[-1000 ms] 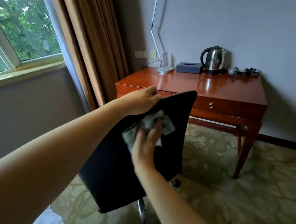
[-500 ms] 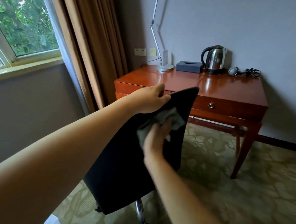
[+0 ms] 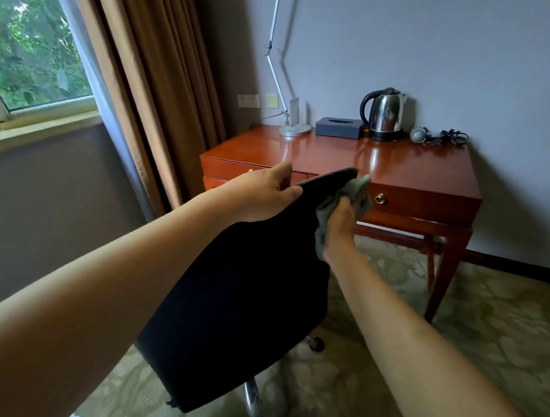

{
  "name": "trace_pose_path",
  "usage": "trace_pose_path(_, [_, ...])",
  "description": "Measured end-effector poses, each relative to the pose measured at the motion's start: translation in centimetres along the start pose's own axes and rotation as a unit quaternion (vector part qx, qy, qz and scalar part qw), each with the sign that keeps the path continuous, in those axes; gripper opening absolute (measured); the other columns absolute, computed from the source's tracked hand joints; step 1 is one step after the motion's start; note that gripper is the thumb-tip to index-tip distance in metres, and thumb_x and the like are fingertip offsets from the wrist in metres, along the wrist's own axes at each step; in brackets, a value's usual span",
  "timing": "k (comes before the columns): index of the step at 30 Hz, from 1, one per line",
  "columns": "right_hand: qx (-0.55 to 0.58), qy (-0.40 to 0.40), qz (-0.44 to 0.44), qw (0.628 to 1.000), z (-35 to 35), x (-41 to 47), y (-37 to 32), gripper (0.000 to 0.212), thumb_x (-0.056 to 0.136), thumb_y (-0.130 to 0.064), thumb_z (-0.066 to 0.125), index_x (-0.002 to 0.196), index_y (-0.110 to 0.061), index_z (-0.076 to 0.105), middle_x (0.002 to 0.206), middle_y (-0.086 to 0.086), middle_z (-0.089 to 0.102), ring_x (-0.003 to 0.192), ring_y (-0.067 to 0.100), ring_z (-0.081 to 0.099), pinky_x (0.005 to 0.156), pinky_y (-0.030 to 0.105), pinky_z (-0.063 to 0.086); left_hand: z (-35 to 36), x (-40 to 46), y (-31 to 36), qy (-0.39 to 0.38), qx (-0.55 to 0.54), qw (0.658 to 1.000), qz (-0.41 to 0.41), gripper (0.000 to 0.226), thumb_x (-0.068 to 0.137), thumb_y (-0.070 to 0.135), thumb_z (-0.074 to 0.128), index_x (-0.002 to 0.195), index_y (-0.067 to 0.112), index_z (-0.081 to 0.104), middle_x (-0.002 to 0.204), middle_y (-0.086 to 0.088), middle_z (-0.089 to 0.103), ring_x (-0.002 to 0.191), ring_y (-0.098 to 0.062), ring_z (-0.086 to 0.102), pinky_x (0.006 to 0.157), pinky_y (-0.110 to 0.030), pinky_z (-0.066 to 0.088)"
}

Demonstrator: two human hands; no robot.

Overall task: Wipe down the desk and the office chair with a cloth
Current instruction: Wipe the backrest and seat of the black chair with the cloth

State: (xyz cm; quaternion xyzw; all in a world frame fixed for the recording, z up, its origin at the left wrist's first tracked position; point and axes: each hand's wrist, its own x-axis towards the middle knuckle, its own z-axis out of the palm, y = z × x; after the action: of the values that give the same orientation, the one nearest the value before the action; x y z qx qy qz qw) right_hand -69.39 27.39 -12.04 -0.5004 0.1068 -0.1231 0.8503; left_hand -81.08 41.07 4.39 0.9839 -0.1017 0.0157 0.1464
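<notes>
While the cloth [image 3: 342, 200] sits bunched at the top right corner of the office chair [image 3: 237, 303] backrest, the right hand [image 3: 342, 223] holds it with fingers curled round the greenish fabric, pressing it against the backrest's right edge. That edge is the relation the wiping turns on: the backrest's long axis runs from its top rim, nearest the desk [image 3: 384, 164], down toward the chair's chrome post [image 3: 252, 402], and the cloth lies at the upper end of it, so the unwiped length appears to lie below the grip. The right hand is the nearer one to that edge, its forearm reaching up from below with the wrist raised. Over at the top left of the backrest, the left hand [image 3: 261, 196] grips the rim, fingers wrapped over it and thumb on the near face, seemingly steadying the chair. Beyond the chair stands the desk, carrying a lamp [image 3: 293, 130], a dark tissue box [image 3: 339, 128], a kettle [image 3: 384, 115] and headphones [image 3: 435, 136] along its far side by the wall.
</notes>
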Motion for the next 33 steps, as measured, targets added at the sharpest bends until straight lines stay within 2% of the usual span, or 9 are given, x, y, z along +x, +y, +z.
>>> trace_pose_path(4, [0.013, 0.005, 0.03, 0.999, -1.3, 6.6, 0.6, 0.058, 0.069, -0.05, 0.057, 0.121, -0.025, 0.063, 0.115, 0.01, 0.07, 0.105, 0.032, 0.07, 0.09, 0.052, 0.058, -0.2, 0.2, -0.1, -0.025, -0.022, 0.999, -0.002, 0.028, 0.1, 0.054, 0.042, 0.1, 0.026, 0.044, 0.093, 0.002, 0.058, 0.082, -0.015, 0.055, 0.061, -0.032, 0.039])
trace_pose_path(8, [0.005, 0.034, 0.108, 0.994, 0.3, -0.6, 1.8, 0.044, 0.093, -0.055, 0.048, 0.126, -0.026, 0.056, 0.09, -0.001, 0.066, 0.065, 0.014, 0.063, 0.045, 0.022, 0.046, 0.0, 0.2, -0.1, -0.003, -0.006, 1.0, 0.002, 0.029, 0.1, 0.053, 0.043, 0.1, 0.024, 0.043, 0.09, 0.001, 0.057, 0.079, -0.013, 0.053, 0.059, -0.031, 0.037])
trace_pose_path(11, [-0.042, 0.029, 0.166, 0.985, 1.4, -6.8, 5.0, 0.065, 0.094, -0.065, 0.041, 0.148, -0.029, 0.039, 0.142, 0.007, 0.056, 0.113, 0.026, 0.062, 0.063, 0.022, 0.041, -0.1, 0.1, 0.0, 0.01, 0.002, 1.0, 0.003, 0.029, 0.1, 0.052, 0.043, 0.097, 0.023, 0.042, 0.085, 0.002, 0.056, 0.076, -0.013, 0.052, 0.058, -0.032, 0.036])
trace_pose_path(14, [-0.054, 0.018, 0.156, 0.986, 2.8, -13.3, 8.8, 0.054, 0.107, -0.036, 0.039, 0.157, -0.018, 0.029, 0.157, 0.009, 0.037, 0.141, 0.03, 0.041, 0.106, 0.035, 0.041, -0.1, -0.2, 0.4, 0.013, -0.008, 1.0, 0.0, 0.03, 0.099, 0.052, 0.044, 0.095, 0.023, 0.041, 0.083, 0.001, 0.055, 0.073, -0.013, 0.051, 0.057, -0.033, 0.034])
trace_pose_path(16, [-0.055, 0.016, 0.173, 0.983, 4.2, -17.5, 10.2, 0.058, 0.105, -0.039, 0.044, 0.158, -0.026, 0.024, 0.164, 0.005, 0.028, 0.148, 0.025, 0.033, 0.12, 0.046, 0.028, -0.2, -0.7, 0.5, 0.015, -0.009, 1.0, 0.005, 0.03, 0.099, 0.052, 0.045, 0.096, 0.023, 0.042, 0.081, 0.002, 0.054, 0.071, -0.012, 0.05, 0.055, -0.032, 0.032])
trace_pose_path(21, [0.008, -0.003, 0.207, 0.978, 5.7, -19.1, 9.1, 0.064, 0.102, -0.048, 0.044, 0.159, -0.025, 0.024, 0.16, -0.001, 0.032, 0.145, 0.024, 0.037, 0.118, 0.034, 0.026, -0.6, -2.1, -0.4, 0.022, 0.007, 1.0, 0.004, 0.032, 0.098, 0.055, 0.048, 0.095, 0.024, 0.045, 0.082, 0.002, 0.056, 0.071, -0.015, 0.052, 0.055, -0.031, 0.033])
trace_pose_path(25, [-0.019, 0.025, 0.082, 0.996, 4.7, -15.5, 4.0, 0.083, 0.074, -0.074, 0.047, 0.15, -0.054, 0.019, 0.163, -0.002, 0.032, 0.143, 0.025, 0.041, 0.119, 0.049, 0.033, -1.6, -3.7, -2.3, 0.014, 0.009, 1.0, 0.017, 0.032, 0.095, 0.057, 0.052, 0.107, 0.027, 0.051, 0.092, 0.008, 0.057, 0.083, -0.013, 0.057, 0.062, -0.027, 0.041])
trace_pose_path(30, [-0.017, 0.047, -0.065, 0.997, 2.6, -13.9, 0.3, 0.057, 0.099, -0.034, 0.057, 0.151, -0.032, 0.035, 0.155, 0.001, 0.037, 0.138, 0.02, 0.043, 0.119, 0.039, 0.033, -4.2, -8.7, -6.6, 0.032, 0.02, 0.997, 0.062, 0.035, 0.092, 0.055, 0.058, 0.114, 0.029, 0.048, 0.105, 0.014, 0.056, 0.094, -0.007, 0.056, 0.074, -0.02, 0.043])
trace_pose_path(33, [-0.063, 0.015, -0.052, 0.997, 4.9, -19.7, 3.1, 0.059, 0.091, -0.044, 0.062, 0.145, -0.034, 0.04, 0.15, 0.002, 0.036, 0.134, 0.018, 0.044, 0.118, 0.041, 0.035, -4.3, -11.7, -9.3, 0.02, 0.005, 1.0, -0.001, 0.039, 0.091, 0.062, 0.055, 0.109, 0.028, 0.048, 0.102, 0.014, 0.054, 0.091, -0.005, 0.055, 0.07, -0.022, 0.041])
